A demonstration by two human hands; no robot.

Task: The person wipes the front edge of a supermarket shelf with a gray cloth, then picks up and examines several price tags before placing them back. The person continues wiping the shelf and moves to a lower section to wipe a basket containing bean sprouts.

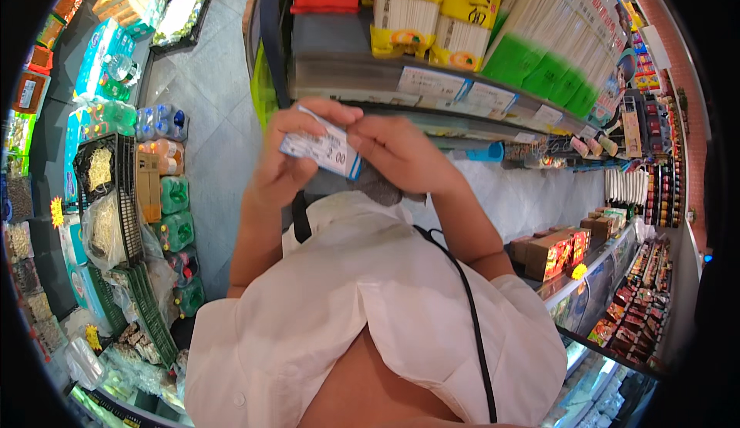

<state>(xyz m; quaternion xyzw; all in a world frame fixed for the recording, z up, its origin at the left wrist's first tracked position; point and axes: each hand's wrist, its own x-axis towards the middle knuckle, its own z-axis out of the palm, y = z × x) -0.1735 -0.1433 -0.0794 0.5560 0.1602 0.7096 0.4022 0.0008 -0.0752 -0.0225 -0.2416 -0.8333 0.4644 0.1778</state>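
A white shelf price label (pixel 334 155) with a blue edge is pinched in my left hand (pixel 276 156), tilted in front of my chest. My right hand (pixel 402 151), slightly blurred, has its fingers at the label's right end. Bunched below that same hand is a dark grey cloth (pixel 378 188), gripped in its palm. Just beyond both hands runs a shelf edge (pixel 347 75) with several price labels (pixel 433 82) in its strip. Packs of dried noodles in yellow wrappers (pixel 404 17) and green-and-clear wrappers (pixel 543 52) stand on that shelf.
To the left, across a grey tiled floor (pixel 217 139), are shrink-wrapped drink bottles (pixel 175 191) and a black plastic crate (pixel 128 196). Cardboard boxes (pixel 549 254) sit on a chiller counter at right. A blue basin (pixel 487 152) shows beyond my right hand. A black cable (pixel 471 306) crosses my shirt.
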